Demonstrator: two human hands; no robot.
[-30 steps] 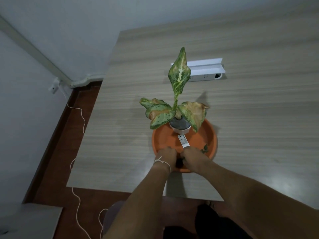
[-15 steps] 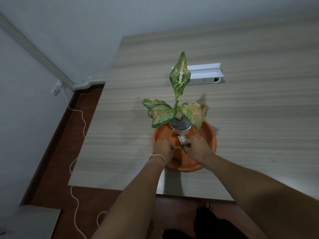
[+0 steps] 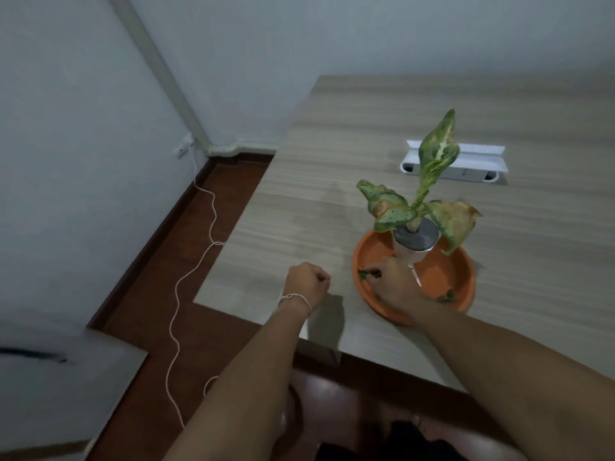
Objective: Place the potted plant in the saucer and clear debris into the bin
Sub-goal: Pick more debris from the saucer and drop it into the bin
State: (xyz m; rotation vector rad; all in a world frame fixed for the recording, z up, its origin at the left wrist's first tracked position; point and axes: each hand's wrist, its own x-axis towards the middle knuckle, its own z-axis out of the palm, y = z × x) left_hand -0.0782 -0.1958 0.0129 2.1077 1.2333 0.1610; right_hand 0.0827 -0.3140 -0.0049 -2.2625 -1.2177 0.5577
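Right hand (image 3: 392, 281) is pinching a green leaf scrap (image 3: 363, 274) inside the round orange plastic saucer (image 3: 442, 277); left hand (image 3: 307, 282) is fisted, contents unclear. I'm noting the white-potted variegated plant (image 3: 414, 239) already seated; debris (image 3: 447, 296) remaining, bin unseen.

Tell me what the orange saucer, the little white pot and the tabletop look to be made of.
Orange saucer: probably plastic, judging by its smooth, even colour and thin rim, though terracotta is possible. White pot: glossy, ceramic or plastic; cannot tell which. Table: likely wood-look laminate, with straight printed-looking grain and a matte sheen.
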